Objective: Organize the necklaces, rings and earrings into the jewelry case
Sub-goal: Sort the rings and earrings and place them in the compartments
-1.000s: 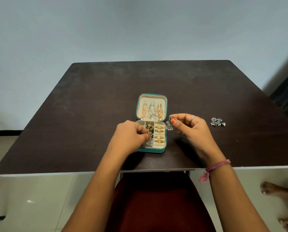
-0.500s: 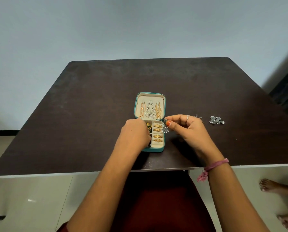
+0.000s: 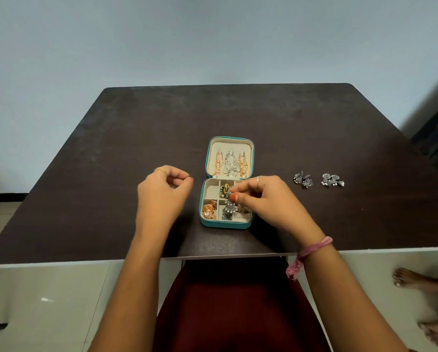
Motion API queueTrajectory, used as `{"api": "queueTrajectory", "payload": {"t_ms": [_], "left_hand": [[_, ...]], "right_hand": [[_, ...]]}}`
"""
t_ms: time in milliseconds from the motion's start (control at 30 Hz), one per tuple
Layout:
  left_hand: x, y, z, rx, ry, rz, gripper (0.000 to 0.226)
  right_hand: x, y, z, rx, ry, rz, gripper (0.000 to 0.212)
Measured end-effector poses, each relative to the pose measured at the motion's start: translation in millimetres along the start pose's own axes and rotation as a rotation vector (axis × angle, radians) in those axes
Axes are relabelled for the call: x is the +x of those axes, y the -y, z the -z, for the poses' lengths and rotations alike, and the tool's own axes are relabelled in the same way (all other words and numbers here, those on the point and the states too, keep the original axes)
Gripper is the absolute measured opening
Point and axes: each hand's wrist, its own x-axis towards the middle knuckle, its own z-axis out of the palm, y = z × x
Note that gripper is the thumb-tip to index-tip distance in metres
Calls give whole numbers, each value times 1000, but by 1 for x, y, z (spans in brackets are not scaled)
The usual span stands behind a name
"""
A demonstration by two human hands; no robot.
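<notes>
Two silver earrings (image 3: pixel 302 179) lie on the table (image 3: pixel 136 138), right of the open jewelry case (image 3: pixel 227 226). The right hand (image 3: pixel 266 199) pinches another earring (image 3: pixel 230 207) over its compartments; the left hand's (image 3: pixel 162 196) grip is loosely curled, empty.

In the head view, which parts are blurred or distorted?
Head view: the bare foot at the lower right is motion-blurred; the wide lens bends the table edges; the jewelry case at the centre stays fairly sharp.
</notes>
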Motion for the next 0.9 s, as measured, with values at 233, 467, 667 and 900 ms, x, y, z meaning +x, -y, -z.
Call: {"api": "queueTrajectory", "payload": {"t_ms": [233,467,667,900], "left_hand": [[8,21,7,-104,-20,87,6],[13,16,6,-115,-4,68,6],[19,-3,0,-107,10,-4,3],[14,-46,-21,-136,111,-150,3]], "right_hand": [[1,9,-19,-335,41,0,12],[-1,13,-18,-370,27,2,12],[-1,12,-9,-250,75,-15,10],[-5,-3,40,-197,-102,-20,10]]}}
